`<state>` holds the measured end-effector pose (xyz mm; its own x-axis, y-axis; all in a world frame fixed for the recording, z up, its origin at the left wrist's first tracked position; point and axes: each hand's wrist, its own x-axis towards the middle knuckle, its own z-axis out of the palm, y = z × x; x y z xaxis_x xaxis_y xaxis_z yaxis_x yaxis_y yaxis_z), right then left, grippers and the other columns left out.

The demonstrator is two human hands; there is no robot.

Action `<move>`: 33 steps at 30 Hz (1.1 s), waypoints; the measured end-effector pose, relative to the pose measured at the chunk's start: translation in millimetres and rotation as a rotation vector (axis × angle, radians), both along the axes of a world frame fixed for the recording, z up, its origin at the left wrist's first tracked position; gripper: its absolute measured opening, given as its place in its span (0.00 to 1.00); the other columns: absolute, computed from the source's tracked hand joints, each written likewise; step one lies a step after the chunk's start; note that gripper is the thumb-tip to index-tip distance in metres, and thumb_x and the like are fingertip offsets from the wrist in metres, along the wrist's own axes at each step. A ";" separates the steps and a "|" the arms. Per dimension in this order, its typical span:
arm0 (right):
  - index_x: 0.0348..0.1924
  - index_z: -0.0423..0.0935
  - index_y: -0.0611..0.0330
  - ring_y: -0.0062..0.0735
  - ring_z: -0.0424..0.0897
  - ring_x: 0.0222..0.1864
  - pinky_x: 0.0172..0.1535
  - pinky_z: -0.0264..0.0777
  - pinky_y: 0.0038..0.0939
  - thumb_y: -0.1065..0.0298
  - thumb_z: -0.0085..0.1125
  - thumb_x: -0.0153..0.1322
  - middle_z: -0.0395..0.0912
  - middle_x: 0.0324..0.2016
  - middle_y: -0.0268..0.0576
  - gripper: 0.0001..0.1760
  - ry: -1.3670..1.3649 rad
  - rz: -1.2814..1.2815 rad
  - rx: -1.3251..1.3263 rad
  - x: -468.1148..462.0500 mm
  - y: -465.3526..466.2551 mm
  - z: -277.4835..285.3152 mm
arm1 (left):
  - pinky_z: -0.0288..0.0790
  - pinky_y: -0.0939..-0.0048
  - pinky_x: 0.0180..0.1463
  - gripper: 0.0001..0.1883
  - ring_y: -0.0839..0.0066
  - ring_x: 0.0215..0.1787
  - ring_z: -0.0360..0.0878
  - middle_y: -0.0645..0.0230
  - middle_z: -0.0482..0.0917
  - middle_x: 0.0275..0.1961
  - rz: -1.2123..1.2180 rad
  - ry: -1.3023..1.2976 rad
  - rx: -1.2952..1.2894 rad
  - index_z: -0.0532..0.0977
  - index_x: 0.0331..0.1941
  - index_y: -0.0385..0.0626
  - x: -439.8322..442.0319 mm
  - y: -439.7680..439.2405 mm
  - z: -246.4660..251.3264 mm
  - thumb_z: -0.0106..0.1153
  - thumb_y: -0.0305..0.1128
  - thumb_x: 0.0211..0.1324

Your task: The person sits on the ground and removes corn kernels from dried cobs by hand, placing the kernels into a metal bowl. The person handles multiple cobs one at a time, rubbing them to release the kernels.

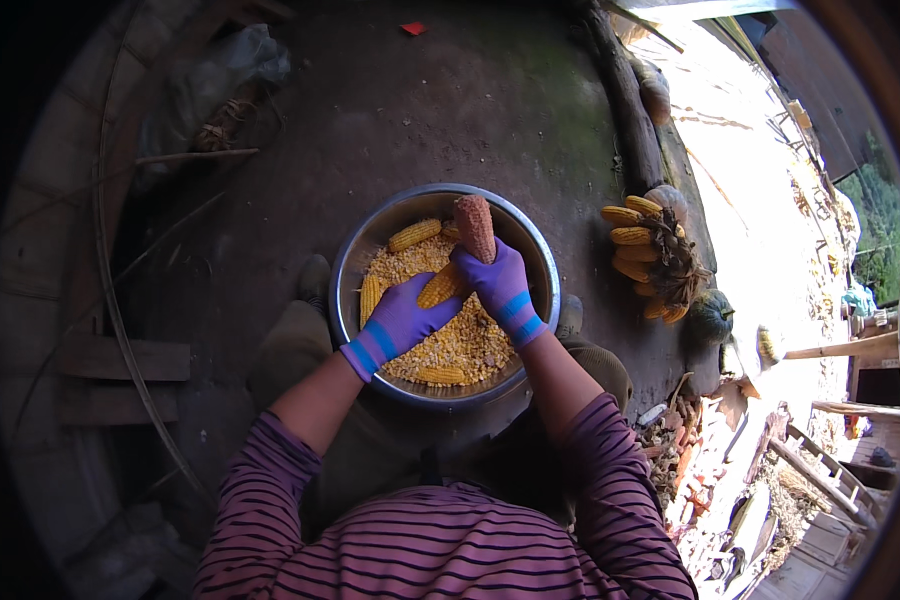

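Observation:
A wide metal basin (544, 255) stands on the floor between my feet, partly filled with loose corn kernels (487, 345). Wearing a purple glove, my left hand (406, 315) grips a yellow corn cob (442, 286) above the kernels. My right hand (495, 274), gloved alike, is closed around a bare reddish corncob (474, 225), whose far end points away from me. Where the two cobs meet is hidden by the right glove. More whole cobs lie inside the basin: one at the far side (415, 235), one on the left (370, 298) and one near me (441, 375).
To the right lies a bundle of corn ears (637, 244) tied by their husks, beside a green pumpkin (711, 316) and a log (630, 112). Bent canes (112, 300) and a clear plastic bag (247, 64) are on the left. A red scrap (414, 28) lies ahead.

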<state>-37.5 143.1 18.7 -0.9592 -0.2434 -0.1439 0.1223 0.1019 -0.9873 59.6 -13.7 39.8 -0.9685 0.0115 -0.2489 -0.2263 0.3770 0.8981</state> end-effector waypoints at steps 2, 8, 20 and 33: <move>0.46 0.80 0.71 0.28 0.83 0.34 0.38 0.77 0.31 0.62 0.69 0.68 0.84 0.35 0.42 0.21 -0.186 -0.093 -0.104 -5.7 4.6 -1.3 | 0.76 0.66 0.59 0.32 0.70 0.53 0.85 0.54 0.86 0.52 -0.029 0.167 -0.230 0.76 0.59 0.35 4.5 5.6 -6.6 0.69 0.48 0.60; 0.48 0.82 0.66 0.25 0.81 0.33 0.38 0.75 0.29 0.58 0.69 0.69 0.83 0.35 0.37 0.21 -0.316 0.064 -0.098 -8.1 4.9 26.9 | 0.75 0.59 0.60 0.37 0.56 0.55 0.85 0.46 0.84 0.52 0.088 0.115 -0.115 0.73 0.62 0.34 -0.5 -20.2 -22.1 0.69 0.51 0.58; 0.45 0.81 0.71 0.34 0.85 0.35 0.37 0.78 0.34 0.59 0.68 0.67 0.85 0.34 0.45 0.23 -0.274 -0.040 -0.224 -18.9 -10.6 -10.0 | 0.75 0.60 0.61 0.38 0.53 0.58 0.83 0.45 0.83 0.55 0.097 0.081 -0.286 0.74 0.62 0.35 3.3 -5.7 -15.5 0.69 0.54 0.58; 0.44 0.81 0.70 0.31 0.85 0.34 0.36 0.76 0.33 0.59 0.71 0.66 0.84 0.31 0.43 0.22 -0.244 -0.160 -0.040 -26.0 -9.0 -29.7 | 0.80 0.63 0.44 0.35 0.62 0.42 0.87 0.54 0.84 0.50 0.036 0.177 -0.150 0.73 0.60 0.38 4.1 -8.6 -25.7 0.67 0.54 0.61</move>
